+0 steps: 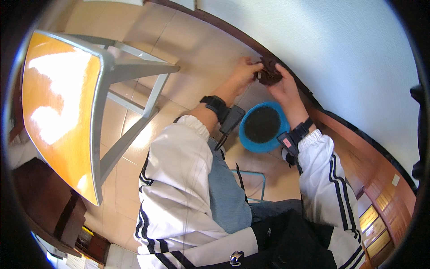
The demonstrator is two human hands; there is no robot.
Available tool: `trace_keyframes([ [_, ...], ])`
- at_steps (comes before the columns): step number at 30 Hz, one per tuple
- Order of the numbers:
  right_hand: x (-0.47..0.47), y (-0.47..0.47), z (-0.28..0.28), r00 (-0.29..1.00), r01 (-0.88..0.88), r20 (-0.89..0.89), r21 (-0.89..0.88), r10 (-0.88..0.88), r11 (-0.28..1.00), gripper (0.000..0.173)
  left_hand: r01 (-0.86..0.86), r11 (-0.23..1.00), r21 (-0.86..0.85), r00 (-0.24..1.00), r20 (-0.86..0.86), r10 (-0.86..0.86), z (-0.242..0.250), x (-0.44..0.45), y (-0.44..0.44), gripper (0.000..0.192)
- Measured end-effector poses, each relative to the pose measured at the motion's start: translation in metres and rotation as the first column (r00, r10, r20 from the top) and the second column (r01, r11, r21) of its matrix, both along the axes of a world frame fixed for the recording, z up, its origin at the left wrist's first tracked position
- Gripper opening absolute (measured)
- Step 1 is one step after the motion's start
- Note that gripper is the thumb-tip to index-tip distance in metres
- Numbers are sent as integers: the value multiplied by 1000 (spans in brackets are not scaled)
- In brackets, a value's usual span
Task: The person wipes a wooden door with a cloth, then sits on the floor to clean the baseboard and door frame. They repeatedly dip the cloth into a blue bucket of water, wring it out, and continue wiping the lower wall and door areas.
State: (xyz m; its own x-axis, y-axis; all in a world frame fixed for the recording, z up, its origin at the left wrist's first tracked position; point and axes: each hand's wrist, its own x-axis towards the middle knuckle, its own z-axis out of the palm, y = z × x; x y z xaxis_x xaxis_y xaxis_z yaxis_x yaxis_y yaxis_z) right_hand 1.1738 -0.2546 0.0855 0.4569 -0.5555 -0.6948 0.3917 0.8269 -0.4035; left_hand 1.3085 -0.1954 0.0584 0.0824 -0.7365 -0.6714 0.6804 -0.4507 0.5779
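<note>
Near the wall's base at the upper middle, my left hand (245,74) and my right hand (285,82) grip a crumpled dark brown thing, perhaps a wet cloth (269,71), from its two sides. The fingers of my left hand are slightly blurred. Just below the hands a blue plastic basin (246,142) stands on the floor, filled with dark contents that cannot be made out clearly. My right forearm passes along the basin's right side. A black device is strapped to each wrist.
A stool or table with a glossy orange top (63,111) and grey legs stands at the left on the tiled floor (188,37). A white wall (336,50) with dark skirting curves along the right. A light-blue metal frame (264,185) shows below my legs. Boxes (374,228) lie at the lower right.
</note>
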Motion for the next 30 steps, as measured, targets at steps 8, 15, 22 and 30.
trace_keyframes([
  [8,2,12,22,987,-123,84,-137,135,983,48,73,987,-142,996,69,-63,-26,-16,-14,55],
  [15,-32,8,6,977,69,-200,-27,-73,997,49,-82,996,42,956,287,67,-57,-46,-59,39],
  [22,-66,-8,-1,941,265,-226,29,-252,964,55,-405,909,101,871,346,349,-87,19,-64,28],
  [30,-80,-6,6,905,212,-371,-32,-208,977,53,-721,685,-108,619,346,706,-68,91,-63,26],
])
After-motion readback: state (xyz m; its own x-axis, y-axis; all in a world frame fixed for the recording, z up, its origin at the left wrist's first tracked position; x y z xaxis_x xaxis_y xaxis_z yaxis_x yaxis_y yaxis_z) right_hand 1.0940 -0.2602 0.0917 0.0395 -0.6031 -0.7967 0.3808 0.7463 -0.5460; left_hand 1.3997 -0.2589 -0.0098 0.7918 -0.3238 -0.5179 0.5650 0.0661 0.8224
